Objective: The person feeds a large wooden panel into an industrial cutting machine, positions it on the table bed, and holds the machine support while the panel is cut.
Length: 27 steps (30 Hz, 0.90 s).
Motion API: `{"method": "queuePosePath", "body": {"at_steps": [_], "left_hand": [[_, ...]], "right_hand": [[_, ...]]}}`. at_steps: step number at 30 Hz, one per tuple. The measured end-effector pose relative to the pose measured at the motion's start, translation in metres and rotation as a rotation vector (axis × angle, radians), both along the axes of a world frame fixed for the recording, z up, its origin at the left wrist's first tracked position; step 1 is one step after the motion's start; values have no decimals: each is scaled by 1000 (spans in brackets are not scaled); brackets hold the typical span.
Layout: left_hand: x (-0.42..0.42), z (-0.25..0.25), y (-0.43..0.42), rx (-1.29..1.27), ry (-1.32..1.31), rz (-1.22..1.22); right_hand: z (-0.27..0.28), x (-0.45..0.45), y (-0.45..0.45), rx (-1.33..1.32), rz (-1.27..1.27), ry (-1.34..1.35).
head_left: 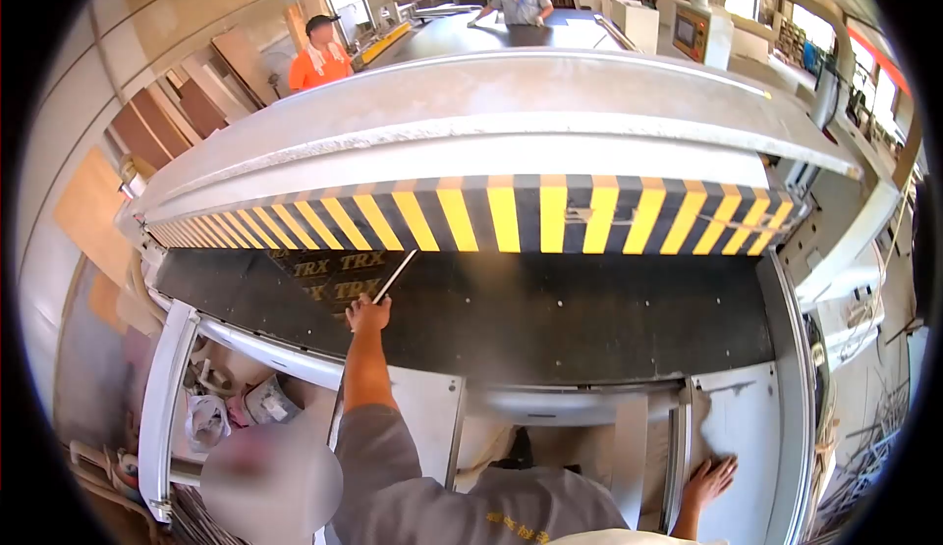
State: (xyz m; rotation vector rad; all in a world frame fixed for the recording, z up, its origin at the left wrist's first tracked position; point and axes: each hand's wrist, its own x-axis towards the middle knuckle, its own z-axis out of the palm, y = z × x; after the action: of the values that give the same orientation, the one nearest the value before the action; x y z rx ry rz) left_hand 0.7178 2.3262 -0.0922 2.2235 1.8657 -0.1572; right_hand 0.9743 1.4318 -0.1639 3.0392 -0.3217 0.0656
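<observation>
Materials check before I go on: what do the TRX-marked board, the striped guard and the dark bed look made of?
TRX-marked board: probably film-faced plywood; dark face, printed lettering, pale thin edge.
Striped guard: possibly metal, painted or taped; crisp yellow-black bands, scuffed at one spot.
Dark bed: perhaps coated board or plastic sheet; black, fairly matt, dotted with fastener-like spots.

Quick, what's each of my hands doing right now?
Left hand: at the corner of the TRX-printed board; grip cannot be told.
Right hand: open, holding nothing visible, at the pale panel.
</observation>
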Motion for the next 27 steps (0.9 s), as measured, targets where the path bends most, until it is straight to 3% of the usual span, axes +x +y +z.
{"method": "queuePosePath", "body": {"at_steps": [3,4,7,11,14,20,21,23,24,27], "left_hand": [[-15,-32,7,122,-60,-34],[-13,-43,-7,171,-78,-77],[-20,-90,-72,418,-138,-209],[-24,-80,-124,357,-170,-358],[-33,-78,-153,307,-252,-438],[-49,-70,-185,249,-305,-499],[-52,-66,-190,240,-316,-501],[-59,-61,-200,265,-373,-507],[-63,-61,-205,300,-419,-511],[-73,-63,-211,344,-493,-501]], "right_hand": [[4,-2,1,45,64,-45],[1,-2,3,56,91,-124],[6,-3,9,-2,25,-13],[6,-2,7,11,41,-33],[-47,9,-21,10,324,-515],[-57,20,-30,-70,174,-346],[-51,19,-29,-77,53,-92],[-76,15,-32,-22,275,-559],[-74,14,-34,-21,278,-557],[-56,10,-38,-3,155,-212]]}}
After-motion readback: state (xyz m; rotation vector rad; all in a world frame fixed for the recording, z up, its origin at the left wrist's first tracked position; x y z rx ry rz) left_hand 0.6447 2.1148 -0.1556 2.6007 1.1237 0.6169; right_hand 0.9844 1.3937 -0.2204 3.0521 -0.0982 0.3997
